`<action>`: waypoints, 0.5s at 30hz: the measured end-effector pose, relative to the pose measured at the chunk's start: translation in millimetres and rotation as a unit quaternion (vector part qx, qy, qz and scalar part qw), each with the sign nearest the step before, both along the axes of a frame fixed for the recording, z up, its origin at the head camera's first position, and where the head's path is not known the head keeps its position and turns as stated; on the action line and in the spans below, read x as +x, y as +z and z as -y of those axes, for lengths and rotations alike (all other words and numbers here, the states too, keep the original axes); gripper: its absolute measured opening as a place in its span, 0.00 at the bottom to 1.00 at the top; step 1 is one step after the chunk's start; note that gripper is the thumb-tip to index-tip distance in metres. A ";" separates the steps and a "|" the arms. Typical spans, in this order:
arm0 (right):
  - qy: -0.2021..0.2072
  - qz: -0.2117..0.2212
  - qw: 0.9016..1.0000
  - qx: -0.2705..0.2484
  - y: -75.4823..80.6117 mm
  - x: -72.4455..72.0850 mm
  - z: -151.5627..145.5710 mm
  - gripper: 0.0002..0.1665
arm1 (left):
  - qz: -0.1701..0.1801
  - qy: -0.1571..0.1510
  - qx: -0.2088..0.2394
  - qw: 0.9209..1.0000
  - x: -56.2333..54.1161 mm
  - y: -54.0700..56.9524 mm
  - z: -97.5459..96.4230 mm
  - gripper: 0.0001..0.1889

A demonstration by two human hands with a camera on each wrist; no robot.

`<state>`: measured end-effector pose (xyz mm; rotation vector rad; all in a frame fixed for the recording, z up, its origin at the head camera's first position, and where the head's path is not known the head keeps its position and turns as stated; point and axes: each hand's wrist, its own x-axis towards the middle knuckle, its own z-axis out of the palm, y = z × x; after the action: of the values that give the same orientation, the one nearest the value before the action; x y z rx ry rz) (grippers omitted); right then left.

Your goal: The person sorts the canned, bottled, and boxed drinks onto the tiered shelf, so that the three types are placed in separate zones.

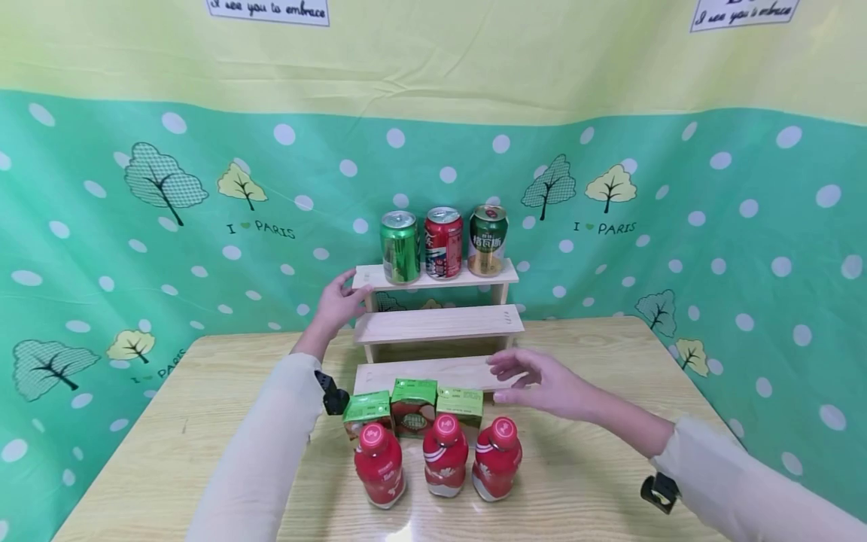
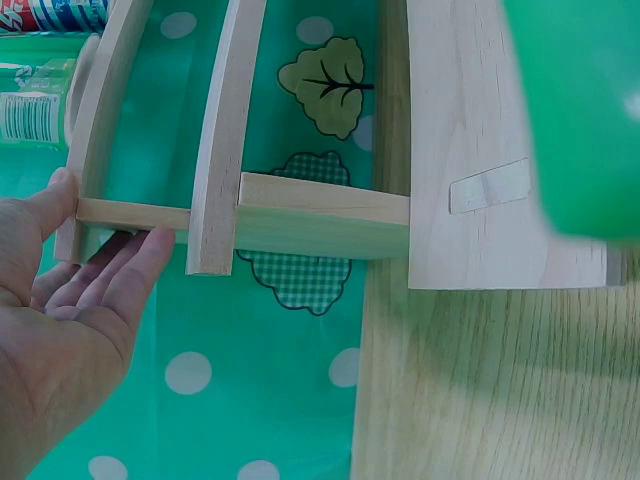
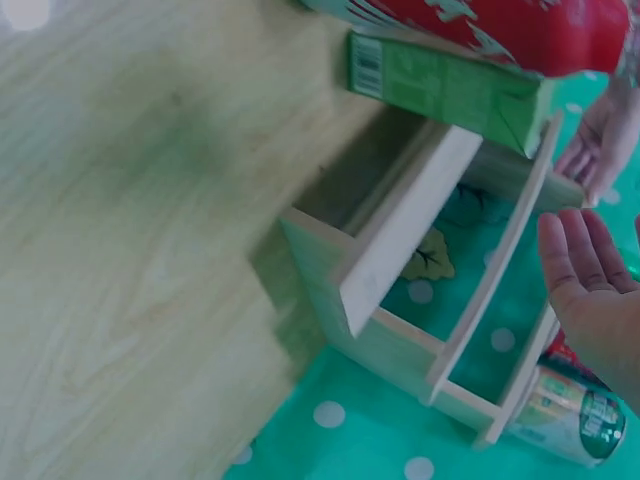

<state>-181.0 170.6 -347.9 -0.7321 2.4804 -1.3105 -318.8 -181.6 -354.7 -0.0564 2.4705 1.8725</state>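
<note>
My left hand (image 1: 341, 301) grips the left end of the top step of a three-step wooden shelf (image 1: 440, 322); in the left wrist view, fingers and thumb lie around that end. My right hand (image 1: 542, 382) hovers by the right end of the lowest step, fingers loosely bent, holding nothing. On the top step stand a green can (image 1: 400, 248), a red can (image 1: 443, 245) and a dark green and gold can (image 1: 488, 241). The middle step (image 1: 436, 324) and the lowest step (image 1: 423, 374) are bare.
In front of the shelf stand three green cartons (image 1: 415, 406), partly hidden by three red-capped bottles (image 1: 379, 467) nearer to me. Everything is on a wooden table (image 1: 203, 436). Behind hangs a green and yellow cloth (image 1: 433, 162) with dots and trees.
</note>
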 end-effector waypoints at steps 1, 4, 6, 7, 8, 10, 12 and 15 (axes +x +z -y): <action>0.007 0.003 1.000 0.002 -2.4 1.4 -0.1 0.30 | 0.000 0.000 0.000 1.000 -0.1 -0.3 0.2 0.36; 0.026 0.013 1.000 0.006 -9.6 6.9 -0.5 0.29 | 0.001 -0.001 -0.002 1.000 -0.4 -1.4 0.9 0.37; 0.036 0.018 0.999 0.009 -13.2 11.5 -0.8 0.29 | 0.002 -0.001 -0.002 1.000 -0.7 -1.9 1.5 0.37; 0.038 0.021 0.999 0.010 -14.7 13.9 -1.0 0.30 | 0.003 -0.002 -0.002 1.000 -0.8 -2.1 1.8 0.37; 0.039 0.024 0.999 0.011 -15.7 16.5 -1.2 0.30 | 0.002 -0.003 -0.002 1.000 -0.7 -2.1 2.0 0.37; 0.042 0.029 0.999 0.011 -16.9 21.2 -1.7 0.31 | 0.001 -0.004 -0.001 1.000 -0.3 -1.8 2.1 0.37; 0.043 0.033 0.998 0.009 -17.8 25.6 -2.5 0.31 | -0.001 -0.005 0.000 1.000 0.4 -1.1 2.2 0.37; 0.049 0.038 0.998 0.008 -20.0 30.7 -3.8 0.32 | -0.002 -0.004 -0.001 1.000 1.2 0.0 2.2 0.37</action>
<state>-150.3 174.5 -367.9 -0.7753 2.3619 -1.2594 -317.6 -183.8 -354.7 -0.0427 2.4712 1.8674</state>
